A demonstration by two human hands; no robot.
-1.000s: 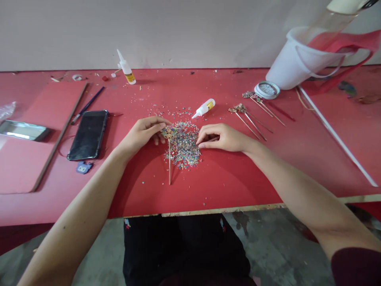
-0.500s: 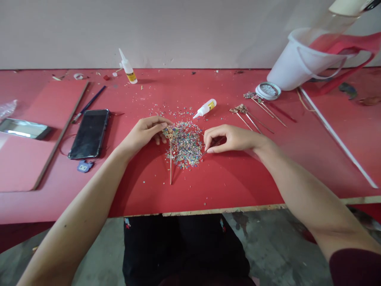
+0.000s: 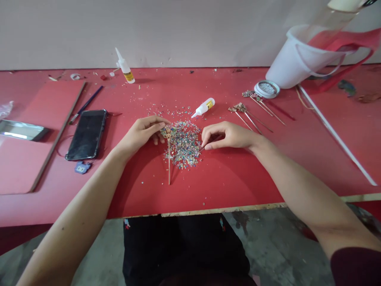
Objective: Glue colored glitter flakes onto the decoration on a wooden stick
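Observation:
My left hand [image 3: 149, 129] pinches the ornate head of a gold hairpin [image 3: 169, 159], whose long stem points down toward the table's front edge. Beside and behind that head spreads a pile of small glittering multicoloured chips [image 3: 186, 149]. My right hand [image 3: 223, 136] grips a thin pair of tweezers [image 3: 201, 150] with bent fingers. Their tip is at the right edge of the pile; whether a chip is caught in it is too small to tell. Just beyond the pile lies a small white glue bottle [image 3: 204, 107] with a yellow label.
Several finished-looking hairpins [image 3: 247, 115] lie at right, near a round white container [image 3: 267, 89] and a white bucket [image 3: 294, 59]. A second glue bottle [image 3: 126, 69] stands at the back. On the left are a phone [image 3: 86, 135], a brush [image 3: 86, 104] and a board [image 3: 44, 159].
The tweezer tip has shifted slightly left and up, to the pile's right edge. My left hand keeps hold of the hairpin. The whole view has shifted a little.

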